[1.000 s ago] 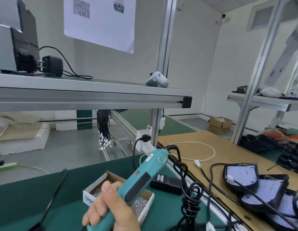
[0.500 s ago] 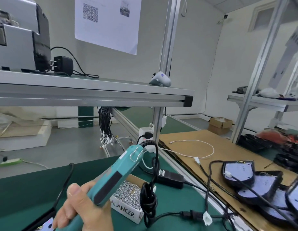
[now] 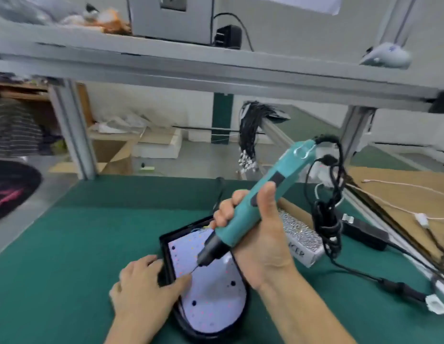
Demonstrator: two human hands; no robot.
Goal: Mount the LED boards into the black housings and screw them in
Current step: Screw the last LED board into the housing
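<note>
Black housing (image 3: 166, 247) with LED board (image 3: 211, 289) inside lies on green mat (image 3: 74, 244), left of screw box (image 3: 300, 242). Right hand (image 3: 255, 234) grasps teal screwdriver (image 3: 260, 197), bit over board. Left hand (image 3: 144, 286) fingers straight, steadying housing. Advice: keep bit vertical in hole, press gently, hold housing firm.
</note>
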